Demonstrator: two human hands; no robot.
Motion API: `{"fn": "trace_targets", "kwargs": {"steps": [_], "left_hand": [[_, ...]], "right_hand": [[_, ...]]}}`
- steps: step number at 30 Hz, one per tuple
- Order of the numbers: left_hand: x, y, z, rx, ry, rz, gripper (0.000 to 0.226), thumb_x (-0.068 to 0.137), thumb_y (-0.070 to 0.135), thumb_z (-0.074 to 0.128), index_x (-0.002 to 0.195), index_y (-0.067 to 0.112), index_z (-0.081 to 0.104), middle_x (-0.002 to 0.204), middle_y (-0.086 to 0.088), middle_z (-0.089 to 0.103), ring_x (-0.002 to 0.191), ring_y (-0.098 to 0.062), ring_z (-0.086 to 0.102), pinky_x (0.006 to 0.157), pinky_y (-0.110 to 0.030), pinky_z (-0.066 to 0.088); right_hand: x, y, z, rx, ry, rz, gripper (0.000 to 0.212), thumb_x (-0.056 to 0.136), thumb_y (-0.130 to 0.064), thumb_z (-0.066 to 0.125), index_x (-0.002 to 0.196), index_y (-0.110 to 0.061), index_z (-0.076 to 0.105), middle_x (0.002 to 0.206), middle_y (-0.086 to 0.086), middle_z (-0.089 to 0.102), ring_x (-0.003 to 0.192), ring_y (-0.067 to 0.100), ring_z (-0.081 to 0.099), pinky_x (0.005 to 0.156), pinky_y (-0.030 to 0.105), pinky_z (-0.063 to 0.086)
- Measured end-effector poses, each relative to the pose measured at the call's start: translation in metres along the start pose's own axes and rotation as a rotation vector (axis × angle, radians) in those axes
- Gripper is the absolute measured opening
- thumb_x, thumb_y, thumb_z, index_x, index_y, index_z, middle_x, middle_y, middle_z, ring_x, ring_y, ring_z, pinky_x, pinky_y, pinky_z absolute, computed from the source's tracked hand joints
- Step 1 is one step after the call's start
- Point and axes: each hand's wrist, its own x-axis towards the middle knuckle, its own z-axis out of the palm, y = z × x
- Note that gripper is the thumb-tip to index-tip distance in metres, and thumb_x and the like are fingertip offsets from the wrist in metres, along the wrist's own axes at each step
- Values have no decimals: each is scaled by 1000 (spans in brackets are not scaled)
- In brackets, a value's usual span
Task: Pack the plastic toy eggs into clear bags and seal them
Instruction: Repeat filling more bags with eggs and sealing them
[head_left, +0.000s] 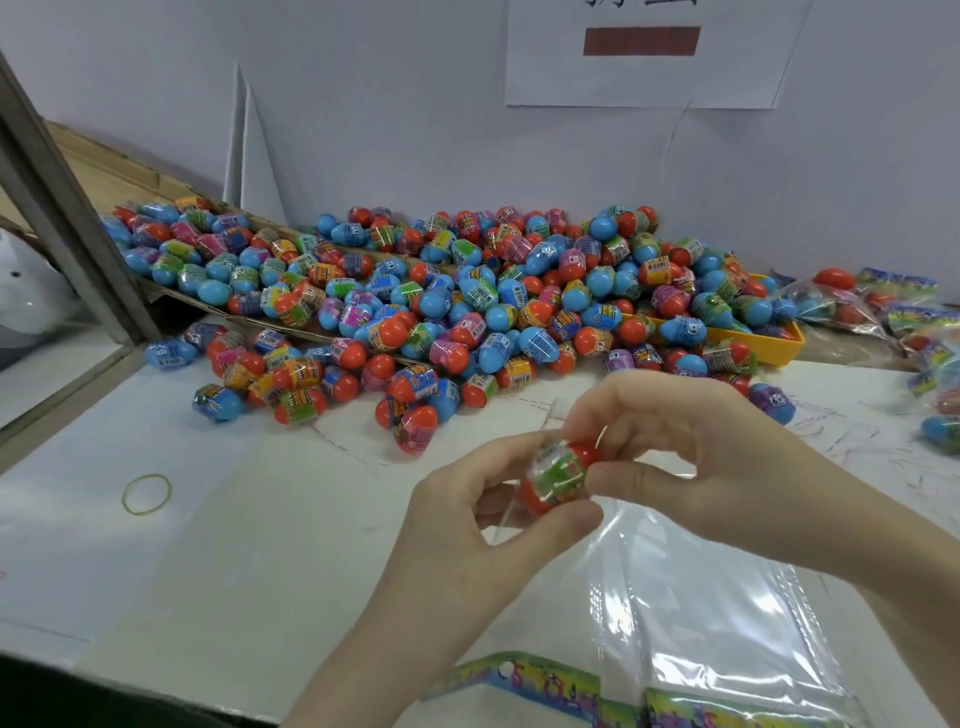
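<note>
A red toy egg with a green label (558, 475) is held above the table between both hands. My left hand (467, 525) grips it from below with thumb and fingers. My right hand (691, 447) pinches it from the right, with the mouth of a clear bag (691, 587) around the egg. The bag trails down to the right, its colourful header (550, 686) lying near the front edge. A big heap of blue and red toy eggs (441, 301) covers the back of the white table (234, 519).
A yellow tray (769, 345) sits under the heap's right side. Packed bags of eggs (883, 306) lie at the far right. A rubber band (146, 493) rests on the table at left. Cardboard (104, 171) and a metal post (57, 208) stand at back left.
</note>
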Motion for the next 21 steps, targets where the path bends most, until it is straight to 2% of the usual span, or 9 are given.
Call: {"fn": "trace_targets", "kwargs": {"steps": [4,6,9,13,15,17,18,19,21], "left_hand": [[1,-1,2,37,-7,22,33,59,35,76,89,49,68,82,11,71,75,-1,65,71,-8,47],[1,-4,1,26,19,6,29,60,33,76,87,41,70,84,13,72,78,-1,66,71,-9,47],[1,-6,1,29,19,-19,31,61,31,74,91,37,68,84,14,72,77,-1,66,72,-10,47],[2,-6,-1,-104,-2,-44,33,61,33,84,91,31,71,61,-1,64,51,-10,51,51,-17,42],[3,-10,-3,-147,14,-82,35,58,32,78,91,24,71,66,-13,65,56,-18,54,53,-19,43],[3,-17,-6,-170,48,-102,39,53,29,73,91,19,70,77,-7,72,66,-19,67,61,-19,50],[4,-21,-7,-187,81,-116,41,52,26,73,92,17,69,80,-3,74,70,-18,70,62,-18,52],[5,-25,-9,-209,116,-135,40,53,23,72,92,15,68,82,-1,74,72,-17,71,62,-17,53],[7,-31,-10,-236,160,-170,41,53,24,70,94,16,67,85,1,74,76,-16,71,63,-16,52]], "right_hand": [[4,-3,4,-16,12,-1,20,70,-10,74,82,-25,67,76,-3,68,70,7,64,70,29,53],[4,-3,4,89,51,35,20,67,-9,75,81,-21,67,76,0,70,67,14,67,66,31,55],[5,-2,6,144,11,76,19,68,-7,74,82,-16,66,74,1,72,65,18,68,65,29,57],[8,1,10,261,-99,145,16,85,-8,58,97,-19,56,71,8,72,65,15,67,64,23,54],[7,3,10,282,-232,176,18,91,-14,49,105,-25,52,77,8,71,70,13,66,67,22,54],[9,3,11,209,-338,160,19,92,-24,47,108,-34,50,83,5,71,80,17,65,75,28,54],[13,3,11,143,-289,100,18,89,-32,48,106,-38,51,83,2,71,81,18,65,75,30,54],[21,5,11,63,-135,21,16,85,-37,51,100,-40,53,80,0,71,76,18,66,70,29,54],[43,19,9,-42,310,-101,7,83,-31,56,88,-35,58,71,0,69,61,10,62,56,21,52]]}}
